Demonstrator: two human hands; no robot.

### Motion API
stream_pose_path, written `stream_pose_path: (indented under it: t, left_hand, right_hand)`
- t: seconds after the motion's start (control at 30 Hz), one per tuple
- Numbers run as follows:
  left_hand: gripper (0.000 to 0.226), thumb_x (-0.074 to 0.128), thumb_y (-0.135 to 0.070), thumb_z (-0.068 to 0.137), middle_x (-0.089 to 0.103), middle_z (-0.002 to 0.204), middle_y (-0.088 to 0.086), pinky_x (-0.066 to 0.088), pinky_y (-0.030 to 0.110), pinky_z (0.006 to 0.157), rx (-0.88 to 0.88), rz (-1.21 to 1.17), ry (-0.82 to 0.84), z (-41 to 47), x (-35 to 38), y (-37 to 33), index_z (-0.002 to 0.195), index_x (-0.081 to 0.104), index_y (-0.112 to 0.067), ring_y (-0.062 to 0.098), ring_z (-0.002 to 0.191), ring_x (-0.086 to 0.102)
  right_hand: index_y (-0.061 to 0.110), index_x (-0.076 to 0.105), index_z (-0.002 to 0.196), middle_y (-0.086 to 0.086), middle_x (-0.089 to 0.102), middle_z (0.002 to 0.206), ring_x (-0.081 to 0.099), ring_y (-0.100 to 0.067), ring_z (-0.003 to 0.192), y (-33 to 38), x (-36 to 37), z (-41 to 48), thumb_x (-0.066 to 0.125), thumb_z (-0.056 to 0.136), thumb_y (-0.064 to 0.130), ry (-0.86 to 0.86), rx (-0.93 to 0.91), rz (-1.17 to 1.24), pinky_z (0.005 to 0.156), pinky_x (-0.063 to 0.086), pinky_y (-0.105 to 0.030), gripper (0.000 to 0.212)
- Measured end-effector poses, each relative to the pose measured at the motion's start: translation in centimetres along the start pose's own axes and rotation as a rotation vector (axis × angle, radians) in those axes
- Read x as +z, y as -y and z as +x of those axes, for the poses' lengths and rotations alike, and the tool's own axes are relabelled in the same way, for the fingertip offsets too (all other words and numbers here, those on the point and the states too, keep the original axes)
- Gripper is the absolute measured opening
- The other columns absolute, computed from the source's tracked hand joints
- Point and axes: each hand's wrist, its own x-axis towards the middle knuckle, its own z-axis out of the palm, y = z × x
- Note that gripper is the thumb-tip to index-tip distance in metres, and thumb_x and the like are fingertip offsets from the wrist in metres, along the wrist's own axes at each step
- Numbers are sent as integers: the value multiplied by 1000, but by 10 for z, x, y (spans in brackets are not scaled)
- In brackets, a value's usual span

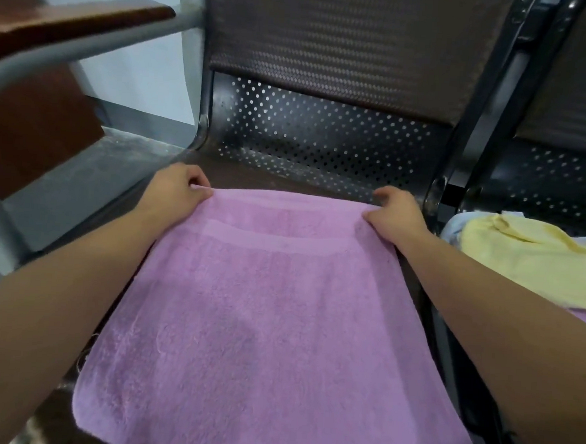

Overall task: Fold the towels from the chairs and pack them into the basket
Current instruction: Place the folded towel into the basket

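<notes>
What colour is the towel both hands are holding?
Pink towel, plain with a woven band near the far edge; head view.

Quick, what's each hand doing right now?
Left hand: pinches the pink towel at its far left corner.
Right hand: pinches the far right corner.

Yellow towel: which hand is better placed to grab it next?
Right, probably. The right hand pinches the pink towel at the corner nearest the yellow towel on the next chair; the left hand holds the opposite corner.
</notes>
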Motion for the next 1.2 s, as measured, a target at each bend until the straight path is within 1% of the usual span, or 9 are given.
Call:
stream_pose_path:
  t: [0.17, 0.27, 0.33, 0.47, 0.7, 0.77, 0.83, 0.93, 1.2]
  left_hand:
    - [4, 67, -18, 92, 61, 89, 4, 37, 31, 75, 117, 129, 91, 3, -1, 3, 89, 64, -16, 25, 85, 57]
    - [13, 64, -18, 95, 64, 100, 11, 42, 36, 79, 121, 146, 97, 0, -3, 3, 106, 61, -12, 31, 96, 60]
    - [25, 61, -15, 97, 66, 114, 18, 45, 38, 90, 98, 105, 29, -1, -12, 0, 120, 65, -6, 35, 106, 61]
    - [22, 60, -16, 98, 71, 103, 20, 46, 34, 82, 92, 53, -88, -2, -51, -16, 108, 74, -2, 35, 94, 63]
    - [20, 60, -16, 97, 55, 87, 8, 39, 33, 76, 144, 68, -157, -41, -129, -60, 105, 73, -3, 27, 86, 56]
    - [16, 62, -16, 95, 56, 87, 7, 41, 32, 76, 161, 70, -147, -62, -148, -65, 101, 73, -6, 25, 85, 56]
    - [10, 66, -17, 93, 60, 90, 4, 42, 32, 77, 190, 94, -65, -90, -160, -68, 96, 73, -11, 23, 86, 58]
    - [7, 70, -19, 91, 65, 92, 2, 42, 30, 77, 298, 162, 96, -131, -167, -69, 96, 73, -15, 21, 88, 60]
    - [17, 71, -22, 88, 65, 105, -5, 45, 25, 82, 314, 394, 479, -220, -152, -71, 106, 70, -20, 13, 94, 58]
  right_hand:
    - [13, 72, 105, -6, 70, 100, 63, -23, 92, 2, 1, 0, 61, 92, 18, -8, 22, -7, 78, 51, -33, 18]
    - [9, 72, 85, -7, 66, 78, 65, -27, 82, 2, -5, -5, 59, 91, 15, -47, 8, 12, 58, 41, -25, 16]
    - [8, 75, 87, -8, 69, 82, 64, -25, 80, 5, -14, -12, 64, 90, 16, -78, -13, 27, 60, 44, -27, 14]
    - [17, 76, 94, -3, 71, 89, 65, -21, 84, 26, -47, -24, 70, 88, 22, -174, -47, 90, 77, 54, -35, 10]
    - [16, 73, 82, -4, 71, 74, 70, -24, 74, 67, -115, -68, 60, 88, 9, -278, -112, 233, 73, 62, -41, 16]
    - [14, 73, 85, -4, 71, 79, 68, -23, 77, 68, -129, -88, 57, 89, 8, -265, -122, 187, 72, 58, -35, 17]
    - [13, 71, 87, -5, 68, 81, 63, -21, 74, 65, -141, -117, 58, 89, 6, -229, -141, 114, 66, 48, -27, 15]
    - [14, 69, 85, -4, 64, 76, 60, -23, 75, 43, -150, -157, 60, 85, 3, -146, -169, -1, 66, 40, -26, 13]
    - [14, 65, 88, -9, 67, 88, 57, -24, 81, 6, -141, -241, 59, 85, 9, 155, -263, -409, 66, 36, -29, 9]
